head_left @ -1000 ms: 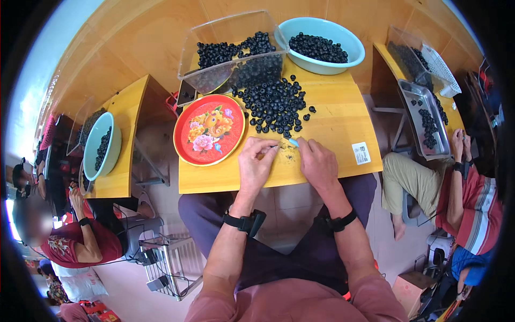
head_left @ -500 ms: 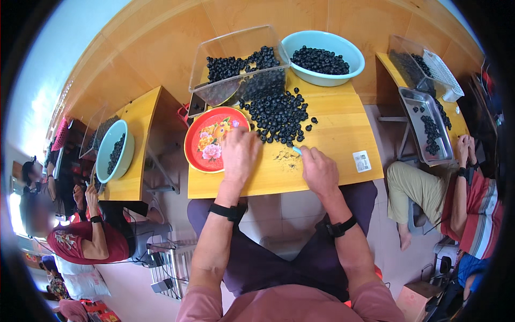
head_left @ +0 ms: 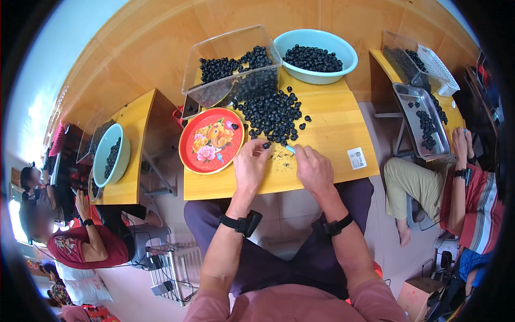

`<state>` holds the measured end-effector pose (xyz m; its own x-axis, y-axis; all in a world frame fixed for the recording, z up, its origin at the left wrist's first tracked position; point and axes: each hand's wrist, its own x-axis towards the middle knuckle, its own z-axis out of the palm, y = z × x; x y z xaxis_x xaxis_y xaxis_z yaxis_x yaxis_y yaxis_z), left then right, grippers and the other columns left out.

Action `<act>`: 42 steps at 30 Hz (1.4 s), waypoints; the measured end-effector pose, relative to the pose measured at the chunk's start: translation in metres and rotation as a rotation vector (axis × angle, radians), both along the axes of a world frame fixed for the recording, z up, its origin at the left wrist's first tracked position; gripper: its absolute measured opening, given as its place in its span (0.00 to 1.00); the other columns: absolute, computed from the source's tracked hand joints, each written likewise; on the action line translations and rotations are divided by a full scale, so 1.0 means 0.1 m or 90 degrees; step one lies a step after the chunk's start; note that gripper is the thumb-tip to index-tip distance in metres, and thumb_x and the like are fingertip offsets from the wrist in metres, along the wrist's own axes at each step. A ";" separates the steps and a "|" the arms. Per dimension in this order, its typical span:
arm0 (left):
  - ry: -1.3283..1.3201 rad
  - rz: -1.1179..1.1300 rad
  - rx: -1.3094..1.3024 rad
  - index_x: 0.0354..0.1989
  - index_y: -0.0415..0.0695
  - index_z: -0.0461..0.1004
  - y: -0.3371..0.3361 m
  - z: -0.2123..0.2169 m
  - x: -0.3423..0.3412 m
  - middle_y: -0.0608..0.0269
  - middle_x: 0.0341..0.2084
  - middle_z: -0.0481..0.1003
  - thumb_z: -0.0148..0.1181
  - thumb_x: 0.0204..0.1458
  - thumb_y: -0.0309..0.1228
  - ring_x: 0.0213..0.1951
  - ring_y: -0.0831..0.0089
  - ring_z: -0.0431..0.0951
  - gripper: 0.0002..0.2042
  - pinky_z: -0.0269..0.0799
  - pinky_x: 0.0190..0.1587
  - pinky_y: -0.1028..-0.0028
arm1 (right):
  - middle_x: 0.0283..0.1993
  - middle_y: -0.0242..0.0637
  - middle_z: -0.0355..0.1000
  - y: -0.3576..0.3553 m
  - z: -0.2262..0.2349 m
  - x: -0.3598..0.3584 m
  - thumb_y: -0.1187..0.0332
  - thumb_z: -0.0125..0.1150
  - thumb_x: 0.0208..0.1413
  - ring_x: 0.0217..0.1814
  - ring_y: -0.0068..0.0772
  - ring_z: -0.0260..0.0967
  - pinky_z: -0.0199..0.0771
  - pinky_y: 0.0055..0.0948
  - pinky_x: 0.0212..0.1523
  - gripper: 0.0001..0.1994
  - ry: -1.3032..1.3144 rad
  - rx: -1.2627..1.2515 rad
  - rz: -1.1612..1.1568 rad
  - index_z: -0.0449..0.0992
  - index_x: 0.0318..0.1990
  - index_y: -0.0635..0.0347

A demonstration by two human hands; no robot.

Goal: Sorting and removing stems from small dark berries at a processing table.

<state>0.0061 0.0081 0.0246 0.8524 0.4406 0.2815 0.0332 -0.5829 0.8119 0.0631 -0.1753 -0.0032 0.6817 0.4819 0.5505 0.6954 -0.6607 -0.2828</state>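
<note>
My left hand (head_left: pixel 251 165) pinches one small black round piece (head_left: pixel 266 145) between thumb and fingertips, above the near edge of the pile. Closed around a slim light-blue-handled tool (head_left: pixel 290 149) is my right hand (head_left: pixel 315 169); the tool's tip points left toward that piece and is too small to make out. Beyond both hands spreads a loose pile of shiny black round pieces (head_left: pixel 271 114). Crumbs (head_left: pixel 281 160) lie on the yellow table (head_left: pixel 332 123) between my hands. A round red flowered tray (head_left: pixel 188 147) sits left of the pile, with one black piece (head_left: pixel 234 126) in it.
A clear bin (head_left: pixel 196 64) and a light-blue basin (head_left: pixel 351 59), both holding black pieces, stand at the back. A white label (head_left: pixel 357 158) is on the table's right. People work at side tables, with a blue basin (head_left: pixel 124 155) left and a metal tray (head_left: pixel 437 147) right.
My left hand has come right and nearer from beside the red tray and now pinches a piece. One piece now shows in the tray. My right hand keeps hold of the tool.
</note>
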 end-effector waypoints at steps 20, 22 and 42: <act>-0.075 -0.008 -0.236 0.50 0.37 0.78 -0.22 -0.28 0.02 0.62 0.33 0.79 0.69 0.52 0.16 0.31 0.78 0.77 0.16 0.75 0.37 0.77 | 0.30 0.37 0.70 0.01 0.07 -0.04 0.74 0.58 0.58 0.33 0.39 0.77 0.77 0.39 0.30 0.11 -0.022 -0.022 0.005 0.78 0.48 0.58; -0.064 -0.020 -0.227 0.48 0.37 0.77 -0.23 -0.28 0.02 0.63 0.32 0.80 0.70 0.51 0.16 0.32 0.79 0.78 0.16 0.76 0.38 0.77 | 0.30 0.35 0.69 -0.01 0.06 -0.04 0.73 0.59 0.58 0.32 0.37 0.75 0.76 0.37 0.29 0.11 -0.031 -0.020 0.048 0.78 0.48 0.58; -0.035 -0.039 -0.241 0.49 0.37 0.77 -0.22 -0.29 0.01 0.64 0.32 0.80 0.68 0.53 0.15 0.33 0.80 0.79 0.15 0.77 0.39 0.78 | 0.29 0.36 0.69 -0.01 0.05 -0.05 0.73 0.60 0.57 0.31 0.38 0.75 0.77 0.38 0.30 0.12 -0.017 -0.026 0.080 0.80 0.49 0.59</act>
